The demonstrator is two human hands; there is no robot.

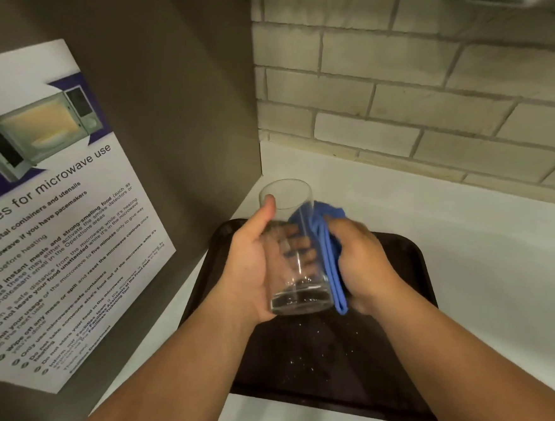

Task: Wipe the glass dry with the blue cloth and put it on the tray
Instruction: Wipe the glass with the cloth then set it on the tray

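Above the tray (pixel 411 266), the left hand (pixel 247 271) grips the glass (pixel 291 242) while the right hand (pixel 361 257) presses the bunched blue cloth (pixel 327 239) against it.

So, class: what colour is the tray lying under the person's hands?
Dark brown, nearly black, with scattered pale specks: the tray, seen in the head view.
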